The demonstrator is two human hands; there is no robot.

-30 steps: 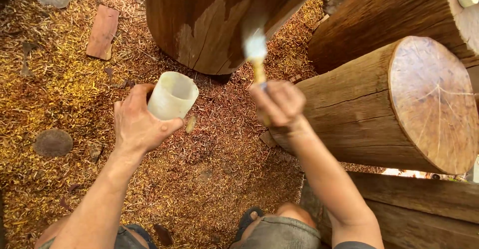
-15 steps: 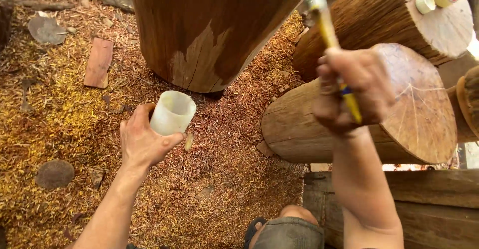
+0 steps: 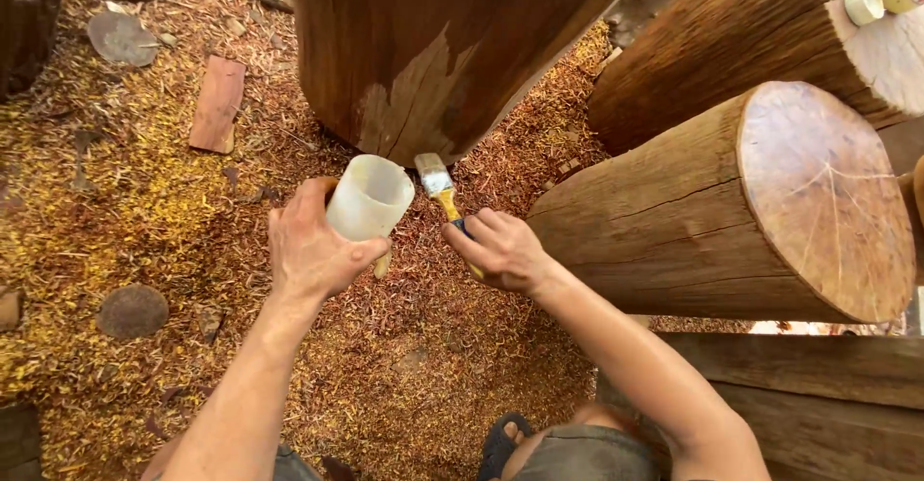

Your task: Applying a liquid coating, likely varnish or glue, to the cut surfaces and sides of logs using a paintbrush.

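Right hand around paintbrush

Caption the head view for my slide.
Left hand holds a white cup; right hand points a yellow-handled brush at a log.

Open sawdust ground lies left of the left hand; ahead the upright log blocks, and the lying log walls in the right hand.
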